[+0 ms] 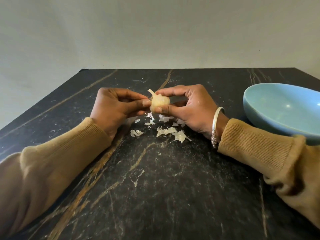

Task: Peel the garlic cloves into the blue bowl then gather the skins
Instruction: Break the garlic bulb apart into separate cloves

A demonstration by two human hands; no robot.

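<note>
Pale, papery garlic bulb [159, 103] hangs between your two hands, above the dark veined marble surface [155, 187]. Your right hand [188, 108] has its fingers [161, 110] curled round it, thumb beneath and forefinger on top. Your left hand [114, 108] pinches its left side with thumb and forefinger tips. Pull too sharply with the left fingers and the bulb may twist out of the right ones, or a loosened clove may drop among the thin white torn skins [166, 131] just below your fingers instead of into the glossy round blue bowl [270, 122], which stands well to the right of your right fingers. A dragging sleeve cuff could scatter those skins. The bulb's stem points up and toward your left fingers, so its long axis tilts from the stem down to the root end by your right thumb
</note>
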